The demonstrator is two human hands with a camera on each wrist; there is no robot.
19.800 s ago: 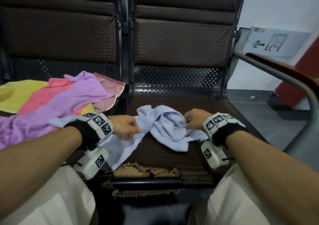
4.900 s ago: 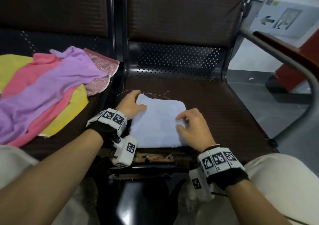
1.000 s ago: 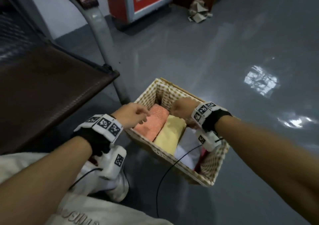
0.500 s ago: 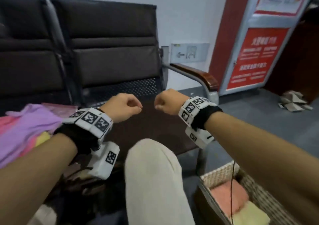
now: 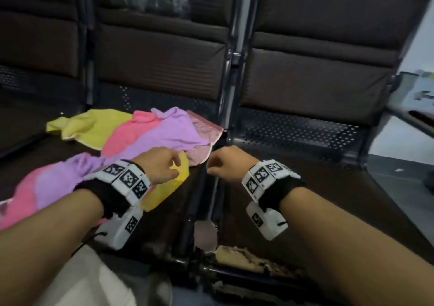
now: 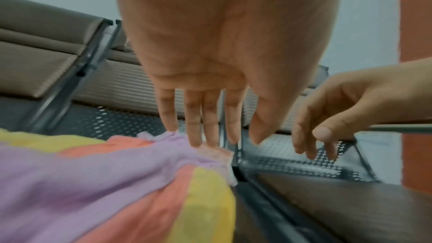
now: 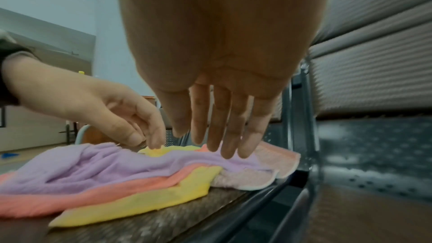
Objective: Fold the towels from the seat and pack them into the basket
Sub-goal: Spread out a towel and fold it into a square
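Note:
A heap of unfolded towels lies on the left seat (image 5: pixel 169 214): a purple towel (image 5: pixel 169 136) on top, with a coral pink towel (image 5: pixel 126 136), a yellow towel (image 5: pixel 94 127) and a pale pink towel (image 5: pixel 204 132) under it. My left hand (image 5: pixel 162 165) hovers over the heap's near right corner, fingers hanging loose and empty (image 6: pixel 210 136). My right hand (image 5: pixel 223 162) hangs beside it above the gap between the seats; its straight fingers (image 7: pixel 224 143) point down at the purple towel (image 7: pixel 105 163) and hold nothing. The basket is out of view.
The right seat (image 5: pixel 317 200) is bare brown padding with a torn front edge (image 5: pixel 242 256). Dark backrests stand behind both seats. A metal armrest (image 5: pixel 418 120) closes the far right side. My pale trouser leg (image 5: pixel 89 280) is at the lower left.
My view has swung from the basket on the floor back to the seats. Both hands have dropped towards the towel heap and loosened from fists.

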